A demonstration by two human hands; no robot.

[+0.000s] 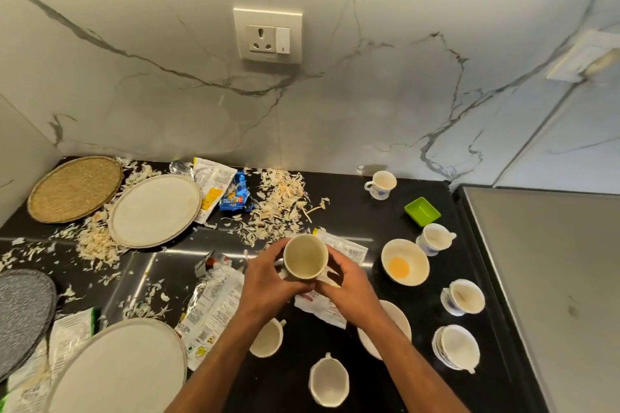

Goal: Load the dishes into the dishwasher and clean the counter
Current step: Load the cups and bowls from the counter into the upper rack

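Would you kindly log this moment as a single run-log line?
left hand: grips cup | right hand: grips cup | cup: lifted, upright | counter: peels, wrappers, dishes remain

Seven cups: one [305,256] held up between two hands, left [268,282] and right [352,285], six more standing on the black counter [352,218]. Two white plates [155,210], two bowls [405,266], one green dish [422,211], one woven mat [74,188], one grey mat [23,308], several crumpled wrappers [214,308].
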